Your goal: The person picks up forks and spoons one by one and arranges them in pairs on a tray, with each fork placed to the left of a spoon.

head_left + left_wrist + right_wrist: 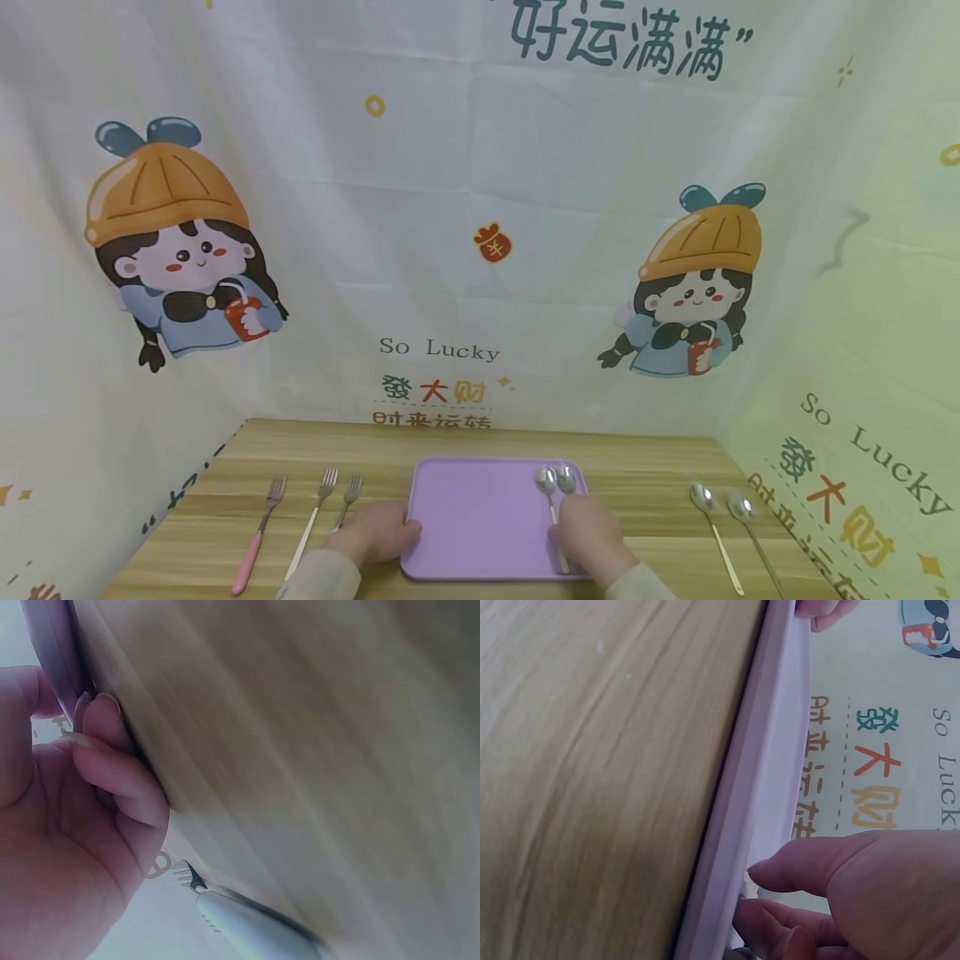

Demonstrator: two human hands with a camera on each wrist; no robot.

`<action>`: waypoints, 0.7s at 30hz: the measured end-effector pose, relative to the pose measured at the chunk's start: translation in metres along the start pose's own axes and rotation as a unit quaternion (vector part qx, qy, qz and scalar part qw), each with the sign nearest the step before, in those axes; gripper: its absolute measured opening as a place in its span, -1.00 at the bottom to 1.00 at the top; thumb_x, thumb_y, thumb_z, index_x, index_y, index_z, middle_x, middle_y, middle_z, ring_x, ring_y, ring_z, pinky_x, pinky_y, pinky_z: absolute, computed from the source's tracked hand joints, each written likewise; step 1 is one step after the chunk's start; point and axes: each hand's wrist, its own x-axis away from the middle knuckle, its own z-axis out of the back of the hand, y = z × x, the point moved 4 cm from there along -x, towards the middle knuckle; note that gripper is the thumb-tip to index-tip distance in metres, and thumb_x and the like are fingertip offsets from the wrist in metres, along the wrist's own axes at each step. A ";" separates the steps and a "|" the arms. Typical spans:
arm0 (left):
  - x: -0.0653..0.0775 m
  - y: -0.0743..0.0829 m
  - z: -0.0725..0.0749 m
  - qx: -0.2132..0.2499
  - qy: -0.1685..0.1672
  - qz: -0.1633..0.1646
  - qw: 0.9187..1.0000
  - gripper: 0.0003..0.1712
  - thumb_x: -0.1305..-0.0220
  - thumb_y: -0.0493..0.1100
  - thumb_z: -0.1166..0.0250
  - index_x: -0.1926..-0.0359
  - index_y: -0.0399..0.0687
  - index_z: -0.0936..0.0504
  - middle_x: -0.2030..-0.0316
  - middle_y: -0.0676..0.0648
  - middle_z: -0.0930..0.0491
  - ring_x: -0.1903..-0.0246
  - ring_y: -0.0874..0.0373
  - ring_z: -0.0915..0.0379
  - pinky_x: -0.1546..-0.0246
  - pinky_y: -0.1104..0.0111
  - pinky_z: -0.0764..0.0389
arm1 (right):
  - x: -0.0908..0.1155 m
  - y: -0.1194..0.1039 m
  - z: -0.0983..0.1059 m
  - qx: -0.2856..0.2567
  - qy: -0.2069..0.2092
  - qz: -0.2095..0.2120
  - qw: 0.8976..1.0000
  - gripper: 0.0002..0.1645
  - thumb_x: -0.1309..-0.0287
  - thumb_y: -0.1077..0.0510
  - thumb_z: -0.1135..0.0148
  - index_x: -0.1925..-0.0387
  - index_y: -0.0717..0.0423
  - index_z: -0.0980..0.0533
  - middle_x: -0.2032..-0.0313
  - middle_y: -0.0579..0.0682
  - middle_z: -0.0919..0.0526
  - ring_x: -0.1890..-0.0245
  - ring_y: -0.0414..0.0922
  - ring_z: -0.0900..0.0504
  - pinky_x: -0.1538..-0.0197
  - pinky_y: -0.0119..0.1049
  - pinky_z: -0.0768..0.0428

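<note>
A purple rectangular tray [480, 518] lies on the wooden table in front of me. My left hand [377, 532] grips its left edge; in the left wrist view, the thumb is above the rim and curled fingers [112, 761] are at its underside. Two metal spoons lie side by side at the tray's right, bowls pointing away. The left spoon [546, 481] shows its pale handle running toward the near rim. Over the other spoon [567, 478] is my right hand [590, 533], pinching near its handle, which the hand mostly hides. Curled fingers [776, 926] show beside the rim.
Left of the tray lie a pink-handled fork [258, 532], a white-handled fork [313, 517] and a smaller fork [352, 490], partly behind the left hand. To the right are two more spoons, one shorter [702, 497] and one longer [741, 507]. A printed cloth [465, 183] hangs around the table.
</note>
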 end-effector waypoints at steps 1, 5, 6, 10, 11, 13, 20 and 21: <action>0.000 0.000 0.000 0.000 0.000 0.000 1.000 -0.79 -0.39 -0.01 -0.24 0.23 -0.01 -0.70 0.24 -0.06 -0.77 0.20 -0.06 -0.67 -0.13 -0.12 -0.68 | 0.000 0.000 -0.001 0.001 0.000 0.001 1.000 -0.58 -0.12 0.16 -0.50 0.63 0.07 -0.40 0.55 0.01 -0.55 0.54 -0.06 -0.49 0.48 -0.19 -0.52; 0.000 0.001 0.000 -0.001 -0.002 0.001 1.000 -0.79 -0.39 -0.01 -0.24 0.22 -0.01 -0.70 0.23 -0.06 -0.77 0.19 -0.06 -0.68 -0.14 -0.12 -0.68 | -0.001 0.001 -0.003 0.001 0.005 0.001 1.000 -0.59 -0.11 0.16 -0.50 0.61 0.08 -0.41 0.55 0.01 -0.54 0.54 -0.06 -0.49 0.48 -0.19 -0.53; 0.001 0.001 0.000 -0.001 -0.002 0.001 1.000 -0.79 -0.40 -0.01 -0.24 0.22 0.00 -0.70 0.24 -0.05 -0.77 0.19 -0.06 -0.67 -0.14 -0.12 -0.68 | -0.001 0.001 -0.003 0.000 0.006 0.001 1.000 -0.60 -0.11 0.17 -0.50 0.61 0.08 -0.41 0.55 0.01 -0.55 0.54 -0.06 -0.50 0.48 -0.19 -0.53; 0.001 0.001 0.001 0.003 -0.002 0.001 1.000 -0.80 -0.40 -0.01 -0.24 0.24 0.00 -0.69 0.26 -0.05 -0.76 0.21 -0.04 -0.66 -0.12 -0.11 -0.69 | -0.001 0.001 -0.004 -0.003 0.002 -0.007 1.000 -0.63 -0.11 0.18 -0.49 0.59 0.10 -0.42 0.54 0.02 -0.56 0.53 -0.06 -0.51 0.47 -0.17 -0.56; 0.000 0.000 0.000 0.005 -0.002 0.001 1.000 -0.80 -0.40 -0.01 -0.25 0.24 0.00 -0.69 0.26 -0.05 -0.76 0.21 -0.05 -0.66 -0.12 -0.11 -0.69 | -0.001 0.001 -0.004 -0.004 0.001 -0.009 1.000 -0.63 -0.11 0.18 -0.49 0.59 0.10 -0.42 0.53 0.02 -0.56 0.53 -0.06 -0.51 0.47 -0.16 -0.57; -0.003 -0.003 -0.002 0.004 -0.003 -0.002 1.000 -0.79 -0.40 0.00 -0.25 0.23 -0.01 -0.70 0.26 -0.06 -0.76 0.21 -0.06 -0.67 -0.12 -0.13 -0.69 | -0.001 0.001 -0.004 -0.006 -0.002 -0.012 1.000 -0.64 -0.11 0.17 -0.49 0.58 0.11 -0.43 0.52 0.02 -0.57 0.53 -0.06 -0.51 0.46 -0.16 -0.57; -0.024 -0.029 -0.022 -0.032 0.000 -0.034 0.999 -0.69 -0.46 0.12 -0.18 0.20 0.05 -0.72 0.26 -0.02 -0.78 0.25 0.02 -0.67 -0.03 -0.05 -0.71 | -0.002 0.001 -0.005 -0.009 -0.004 -0.011 1.000 -0.66 -0.11 0.17 -0.48 0.56 0.11 -0.45 0.51 0.02 -0.57 0.53 -0.06 -0.51 0.47 -0.18 -0.55; -0.026 -0.031 -0.024 -0.031 0.003 -0.034 0.999 -0.69 -0.47 0.12 -0.19 0.21 0.04 -0.71 0.27 -0.03 -0.77 0.25 0.00 -0.67 -0.02 -0.06 -0.71 | -0.002 0.001 -0.006 -0.010 -0.005 -0.012 1.000 -0.66 -0.12 0.17 -0.48 0.56 0.11 -0.45 0.51 0.02 -0.57 0.53 -0.06 -0.51 0.47 -0.18 -0.55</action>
